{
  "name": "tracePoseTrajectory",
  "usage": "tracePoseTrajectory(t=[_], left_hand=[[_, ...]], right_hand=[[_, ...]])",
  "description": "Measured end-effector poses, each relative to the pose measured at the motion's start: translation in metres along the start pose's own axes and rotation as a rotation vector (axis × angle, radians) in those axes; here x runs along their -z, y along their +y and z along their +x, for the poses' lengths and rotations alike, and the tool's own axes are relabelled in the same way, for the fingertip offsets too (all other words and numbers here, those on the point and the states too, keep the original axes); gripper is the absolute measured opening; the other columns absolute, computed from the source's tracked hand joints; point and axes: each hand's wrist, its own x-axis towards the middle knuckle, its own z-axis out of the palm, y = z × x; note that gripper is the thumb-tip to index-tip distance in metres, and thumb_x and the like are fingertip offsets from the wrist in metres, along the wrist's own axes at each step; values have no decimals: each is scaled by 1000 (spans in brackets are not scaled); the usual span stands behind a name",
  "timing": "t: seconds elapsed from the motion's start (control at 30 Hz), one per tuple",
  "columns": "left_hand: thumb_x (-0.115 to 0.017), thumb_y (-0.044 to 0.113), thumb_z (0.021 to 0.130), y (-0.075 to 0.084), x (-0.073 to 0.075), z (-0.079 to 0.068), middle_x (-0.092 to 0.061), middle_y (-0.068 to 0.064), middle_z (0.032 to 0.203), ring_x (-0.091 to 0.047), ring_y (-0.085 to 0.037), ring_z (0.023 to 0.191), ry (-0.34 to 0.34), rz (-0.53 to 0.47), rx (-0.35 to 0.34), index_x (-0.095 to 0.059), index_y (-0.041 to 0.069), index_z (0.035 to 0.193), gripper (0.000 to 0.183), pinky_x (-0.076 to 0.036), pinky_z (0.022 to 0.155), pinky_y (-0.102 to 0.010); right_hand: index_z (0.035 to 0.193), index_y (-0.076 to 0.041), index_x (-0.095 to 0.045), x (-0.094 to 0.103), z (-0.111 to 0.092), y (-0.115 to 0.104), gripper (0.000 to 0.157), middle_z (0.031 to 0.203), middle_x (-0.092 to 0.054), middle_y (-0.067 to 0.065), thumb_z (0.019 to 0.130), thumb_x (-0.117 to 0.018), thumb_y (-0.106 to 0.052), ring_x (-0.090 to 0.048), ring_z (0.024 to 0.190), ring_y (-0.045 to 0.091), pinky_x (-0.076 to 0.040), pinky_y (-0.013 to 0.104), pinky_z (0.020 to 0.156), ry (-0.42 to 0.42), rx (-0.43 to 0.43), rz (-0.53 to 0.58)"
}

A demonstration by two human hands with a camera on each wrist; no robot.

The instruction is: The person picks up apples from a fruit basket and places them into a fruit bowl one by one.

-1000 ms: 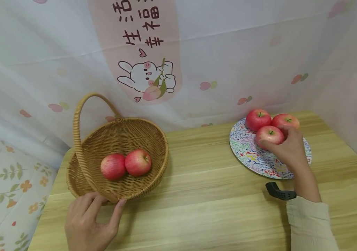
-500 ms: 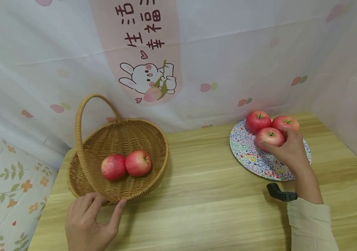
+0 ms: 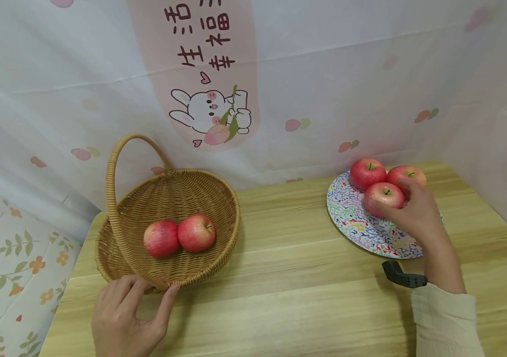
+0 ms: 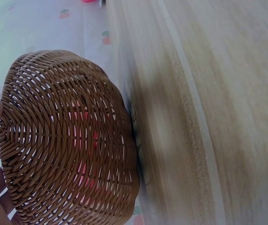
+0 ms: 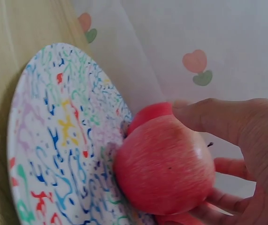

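A wicker basket (image 3: 215, 193) with a tall arched handle holds two red apples, one on the left (image 3: 161, 238) and one on the right (image 3: 197, 232). At its near rim, my left hand (image 3: 126, 315) pinches the edge by the handle's foot, thumb outside. On the right, three apples sit together on a round patterned plate (image 3: 347, 218). My right hand (image 3: 418, 210) has thumb and fingers around the front apple (image 3: 384, 196), which sits low on the plate. Behind it are a back left apple (image 3: 366, 173) and a back right apple (image 3: 407, 174), the latter partly covered by my fingers.
Everything stands on a wood-grain table (image 3: 280, 277). A white printed curtain (image 3: 324, 89) hangs along the back edge, and a floral cloth (image 3: 12, 267) is at the left. A black strap-like piece (image 3: 402, 277) sticks out at my right wrist.
My right wrist and forearm have shifted slightly to the right, while the fingers stay around the front apple. The left hand and the basket stay in place.
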Motion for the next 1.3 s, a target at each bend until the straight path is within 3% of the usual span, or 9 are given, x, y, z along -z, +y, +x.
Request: tracePoseTrajectory(t=[0.2, 0.33, 0.43, 0.53, 0.77, 0.93, 1.07, 1.17, 1.3], left_hand=[[-65, 61, 97, -1, 0, -1, -63, -6, 71, -53, -25, 63, -11, 0, 9, -69, 9, 70, 59, -36, 71, -34], [-65, 62, 97, -2, 0, -3, -63, -6, 73, -53, -25, 64, -19, 2, 23, -69, 9, 70, 60, -36, 72, -35], [-65, 62, 97, -2, 0, -3, -63, -6, 72, -53, -25, 64, -16, 1, 22, -69, 8, 70, 60, -36, 72, -35], [-65, 61, 97, -1, 0, -3, -63, -7, 72, -53, -25, 63, -7, -3, 16, -69, 8, 70, 60, -36, 72, -35], [-65, 62, 98, -1, 0, -2, -62, -6, 72, -51, -24, 63, -15, 2, 18, -67, 8, 69, 61, -36, 72, -36], [-64, 61, 98, -3, 1, -3, -61, -6, 71, -50, -23, 61, -12, 7, 10, -66, 8, 68, 61, -35, 71, -34], [-64, 61, 98, -4, 3, -2, -61, -6, 71, -51, -23, 61, -11, 15, -1, -66, 7, 68, 61, -35, 70, -33], [-64, 61, 98, -4, 3, -1, -60, -6, 71, -51, -24, 61, -9, 19, -13, -64, 7, 68, 62, -35, 68, -33], [-65, 60, 98, -3, 1, 0, -60, -6, 71, -52, -25, 61, -5, 5, -25, -62, 7, 68, 60, -34, 67, -32]], right_hand=[[159, 10, -29, 7, -2, -9, 91, 152, -39, 43, 97, -75, -37, -42, 132, 64, -46, 77, 97, -21, -72, -66], [155, 7, -39, 9, -3, -17, 78, 151, -43, 40, 98, -73, -34, -44, 130, 62, -49, 74, 93, 33, -44, -75], [153, 3, -44, 12, -3, -23, 71, 150, -47, 36, 98, -74, -31, -50, 128, 60, -58, 39, 87, 56, -27, -59], [154, 2, -46, 13, -3, -28, 70, 149, -49, 34, 98, -75, -30, -54, 128, 59, -44, 8, 74, 68, -21, -54], [147, 5, -53, 4, -2, -41, 63, 145, -54, 32, 96, -77, -25, -53, 129, 56, -60, 38, 92, 122, 39, -74], [142, 7, -58, -6, 3, -50, 58, 139, -57, 31, 96, -77, -20, -55, 124, 52, -40, 0, 76, 125, 112, 7], [144, 2, -58, -16, 5, -65, 57, 138, -59, 29, 98, -76, -26, -54, 123, 47, -42, 7, 78, 109, 137, 11], [143, -3, -61, -23, 4, -80, 53, 139, -59, 25, 98, -75, -27, -53, 127, 43, -55, 30, 89, 94, 166, -2], [139, -1, -64, -34, 6, -98, 46, 134, -63, 23, 98, -75, -20, -54, 123, 40, -49, 55, 101, 75, 266, 19]])
